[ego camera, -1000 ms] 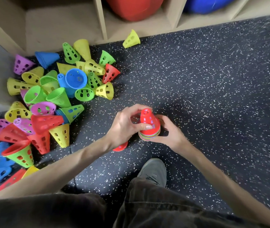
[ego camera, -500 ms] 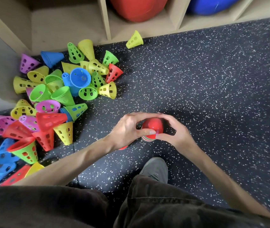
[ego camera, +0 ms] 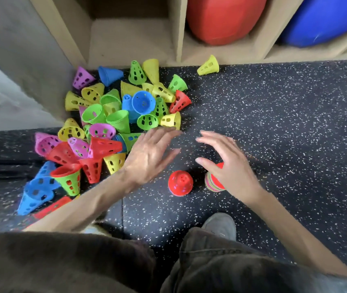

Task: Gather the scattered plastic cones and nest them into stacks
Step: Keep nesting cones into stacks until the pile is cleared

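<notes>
A pile of scattered cones [ego camera: 113,123] in yellow, green, blue, red and purple lies on the dark speckled floor at the left. A nested stack of cones [ego camera: 211,182] with striped rims and a red top stands on the floor, partly hidden under my right hand [ego camera: 227,163]. A red cone [ego camera: 180,182] stands upright just left of the stack. My left hand [ego camera: 150,153] hovers with spread fingers between the red cone and the pile, holding nothing. My right hand is open too, fingers spread above the stack. One yellow cone [ego camera: 208,65] lies apart by the shelf.
A wooden shelf unit [ego camera: 176,28] runs along the back, with a red ball [ego camera: 225,17] and a blue ball [ego camera: 324,20] in its compartments. A grey wall [ego camera: 9,60] stands at the left. My shoe [ego camera: 219,225] and knees fill the bottom.
Both hands have let go of the stack and lifted away, fingers spreading. My left hand has moved left toward the pile. A red cone beside the stack has come into view.
</notes>
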